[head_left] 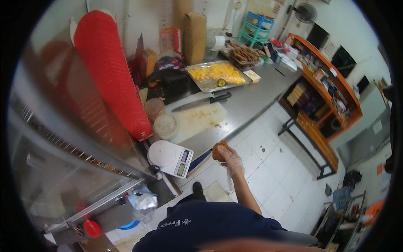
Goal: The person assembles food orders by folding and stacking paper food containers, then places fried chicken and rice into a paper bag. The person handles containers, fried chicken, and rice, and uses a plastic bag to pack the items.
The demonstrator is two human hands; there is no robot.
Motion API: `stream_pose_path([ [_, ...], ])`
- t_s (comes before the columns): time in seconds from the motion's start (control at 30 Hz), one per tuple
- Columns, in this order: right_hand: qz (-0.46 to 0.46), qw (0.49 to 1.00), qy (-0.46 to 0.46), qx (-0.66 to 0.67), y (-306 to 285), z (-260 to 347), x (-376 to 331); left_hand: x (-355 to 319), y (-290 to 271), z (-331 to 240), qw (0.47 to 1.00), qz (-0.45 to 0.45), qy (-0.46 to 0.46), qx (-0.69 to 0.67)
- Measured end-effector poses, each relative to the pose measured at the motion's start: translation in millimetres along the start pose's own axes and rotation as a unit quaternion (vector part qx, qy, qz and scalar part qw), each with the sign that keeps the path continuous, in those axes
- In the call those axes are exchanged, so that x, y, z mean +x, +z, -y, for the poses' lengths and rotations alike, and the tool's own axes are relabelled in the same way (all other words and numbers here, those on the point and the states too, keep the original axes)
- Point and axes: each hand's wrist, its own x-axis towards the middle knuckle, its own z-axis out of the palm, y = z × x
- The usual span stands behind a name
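Note:
My right hand (231, 161), in a clear plastic glove, is closed around a brown, crusty piece of food (219, 151). It holds the piece above the tiled floor, just off the counter's front edge. My left hand does not show. A white kitchen scale (163, 155) sits left of the right hand at the counter's corner, its round platform bare. Behind it, a white cutting board (201, 122) carries orange-brown crumbs. A knife (201, 102) with a black handle lies across the board's far side. Next to the board stands a round clear tub (165, 126).
Farther back, a metal tray (201, 85) holds yellow chopped food, beside a basket of brown pieces (243, 56). A long stack of red cartons (109, 71) leans at the left. A wooden bench (317, 143) stands on the floor at the right, by an orange shelf unit (354, 98).

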Motion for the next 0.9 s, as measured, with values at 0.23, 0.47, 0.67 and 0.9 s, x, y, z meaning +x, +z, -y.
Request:
stream_pose_path([
  [0.23,0.06,0.998,-0.009,-0.023,38.2,78.4,101.7,-6.9,43.6,-66.9,0.993,-0.051,-0.061,-0.087],
  [0.47,0.169,0.97,-0.171,-0.032,149.7,109.4,236.3,-8.1,110.8,-144.6,0.97,-0.104,-0.074,-0.206],
  [0.67,0.288,0.752,-0.338,-0.487,261.1,178.2,312.6,-17.3,191.2,-212.2,0.924,-0.179,-0.13,-0.311],
  [0.9,0.289,0.587,-0.574,-0.492,279.0,230.2,403.9,-68.3,301.7,-281.2,0.842,-0.254,-0.256,-0.402],
])
